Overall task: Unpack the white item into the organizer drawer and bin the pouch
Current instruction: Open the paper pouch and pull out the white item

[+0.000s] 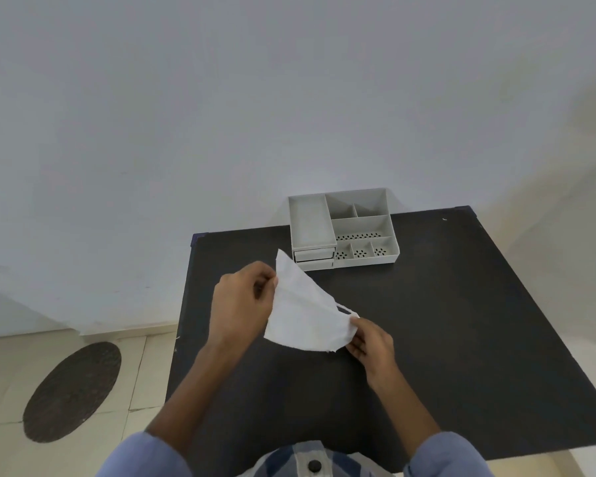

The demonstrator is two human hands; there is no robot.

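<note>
A flat white item [303,309], cloth-like with a thin loop at its right end, is held up above the black table [444,321]. My left hand [240,304] pinches its upper left edge. My right hand [370,342] pinches its lower right corner by the loop. Whether this is the pouch or its contents I cannot tell. The grey organizer [344,228] stands at the table's far edge, with several open compartments on top and two small drawers [313,259] at its front left, both shut.
A grey wall rises behind the table. On the tiled floor to the left lies a dark oval mat [71,392]. No bin is in view. The table's right half holds nothing but its black surface.
</note>
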